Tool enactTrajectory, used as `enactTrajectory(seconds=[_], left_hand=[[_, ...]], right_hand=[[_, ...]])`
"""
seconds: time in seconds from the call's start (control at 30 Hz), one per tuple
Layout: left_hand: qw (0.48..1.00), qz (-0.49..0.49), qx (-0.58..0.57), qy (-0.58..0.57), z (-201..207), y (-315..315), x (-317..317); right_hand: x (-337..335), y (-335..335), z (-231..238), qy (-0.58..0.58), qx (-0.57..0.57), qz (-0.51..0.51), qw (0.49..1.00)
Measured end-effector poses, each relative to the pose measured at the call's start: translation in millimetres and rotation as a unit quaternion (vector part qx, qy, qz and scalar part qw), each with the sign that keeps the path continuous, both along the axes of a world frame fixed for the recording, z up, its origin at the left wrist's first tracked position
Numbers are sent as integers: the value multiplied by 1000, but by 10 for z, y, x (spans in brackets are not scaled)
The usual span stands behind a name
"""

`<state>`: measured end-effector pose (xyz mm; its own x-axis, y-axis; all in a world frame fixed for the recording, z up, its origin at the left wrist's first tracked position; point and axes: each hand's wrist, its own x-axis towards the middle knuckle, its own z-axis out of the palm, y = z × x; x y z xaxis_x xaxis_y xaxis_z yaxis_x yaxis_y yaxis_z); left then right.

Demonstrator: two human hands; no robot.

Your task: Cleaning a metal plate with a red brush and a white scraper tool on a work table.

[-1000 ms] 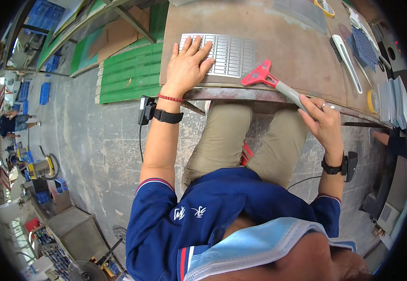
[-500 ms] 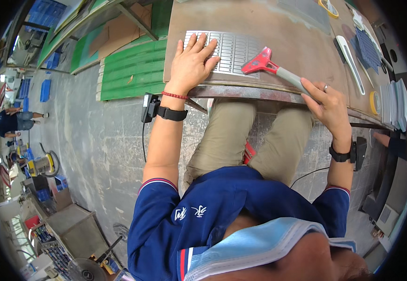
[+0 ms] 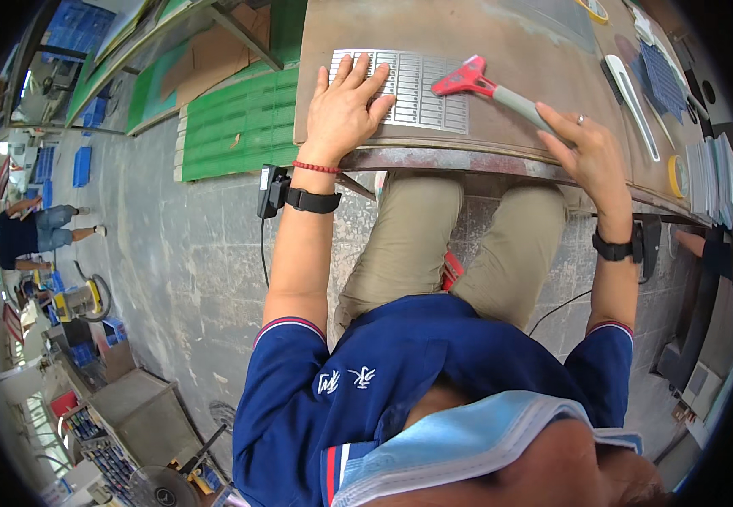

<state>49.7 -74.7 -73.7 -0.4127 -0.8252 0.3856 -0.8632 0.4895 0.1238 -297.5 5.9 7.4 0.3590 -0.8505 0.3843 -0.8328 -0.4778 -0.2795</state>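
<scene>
A silvery sheet printed with rows of small label-like rectangles [image 3: 421,93] lies flat near the table's front edge. My left hand [image 3: 351,106] rests on its left part with the fingers spread, hiding some of the rows. In my right hand [image 3: 584,152] is the grey handle of a scraper [image 3: 514,103] with a red head. The scraper's head lies over the right part of the sheet; whether its blade touches the surface I cannot tell.
On the table [image 3: 434,25] at right are a white-handled long tool [image 3: 634,106], a blue patterned cloth or mat [image 3: 660,84], a yellow tape roll [image 3: 679,176] and a paper stack [image 3: 713,182]. Green slatted boards [image 3: 236,127] stand left. A person [image 3: 33,232] walks far left.
My right hand and the scraper have moved a little away from me, its head shifting up the sheet. The left hand stays on the sheet. The distant person has stepped along.
</scene>
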Motion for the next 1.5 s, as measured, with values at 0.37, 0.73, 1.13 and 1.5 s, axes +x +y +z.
enactTrajectory(seconds=[0.37, 0.73, 1.13, 1.5], left_hand=[[999, -22, -21, 26, -23, -23, -26], [1000, -11, 19, 16, -11, 12, -44], [999, -10, 26, 16, -8, -35, -53], [984, 4, -111, 136, 26, 173, -96]], right_hand=[[96, -16, 65, 41, -10, -27, 999], [57, 149, -115, 10, -9, -48, 999], [18, -488, -454, -122, -27, -67, 990], [-212, -317, -1039, -293, -70, -115, 946]])
